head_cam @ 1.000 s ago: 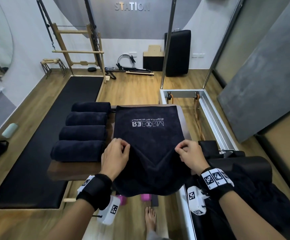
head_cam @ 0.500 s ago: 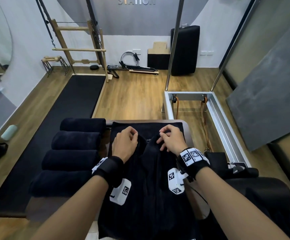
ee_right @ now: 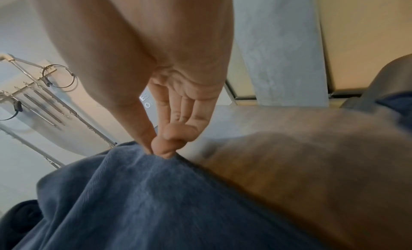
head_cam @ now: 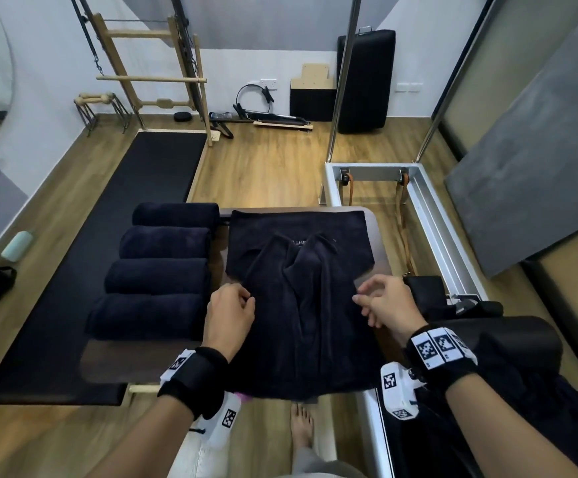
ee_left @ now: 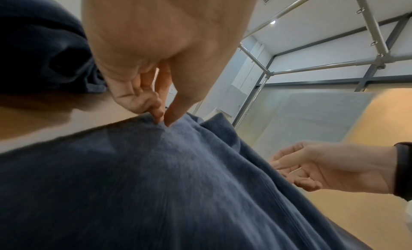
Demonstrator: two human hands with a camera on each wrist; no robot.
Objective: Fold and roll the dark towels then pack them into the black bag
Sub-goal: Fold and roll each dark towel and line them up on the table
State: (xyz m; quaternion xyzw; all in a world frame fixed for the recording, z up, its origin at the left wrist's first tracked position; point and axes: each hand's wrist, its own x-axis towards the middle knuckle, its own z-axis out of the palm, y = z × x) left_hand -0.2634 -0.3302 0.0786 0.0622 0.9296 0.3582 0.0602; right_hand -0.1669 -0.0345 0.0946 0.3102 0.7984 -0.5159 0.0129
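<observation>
The wooden table (head_cam: 108, 365) serves as the landmark. On it lies the dark towel (head_cam: 301, 305), its far edge flat near the table's far edge, its two near corners folded inward to meet along the middle, its near end hanging off the table's near edge. At the table's left end lie four rolled towels (head_cam: 156, 276) side by side, each touching the next. The black bag cannot be identified with certainty; a dark mass (head_cam: 522, 374) sits off the table's right side.

Step in hand, as judged: lengthwise folding of a fifth towel, before rolling. The left hand (head_cam: 229, 315) pinches the towel's left edge between thumb and fingertips (ee_left: 159, 113). The right hand (head_cam: 387, 305) pinches the right edge between thumb and bent forefinger, as the right wrist view shows; its other fingers lie extended.

The next move probably calls for drawing both edges taut to flatten the ridged centre, so the roll matches its neighbours.

Writing: pale lettering (head_cam: 298, 242) on the towel, mostly covered by the folded corners, is unreadable.
</observation>
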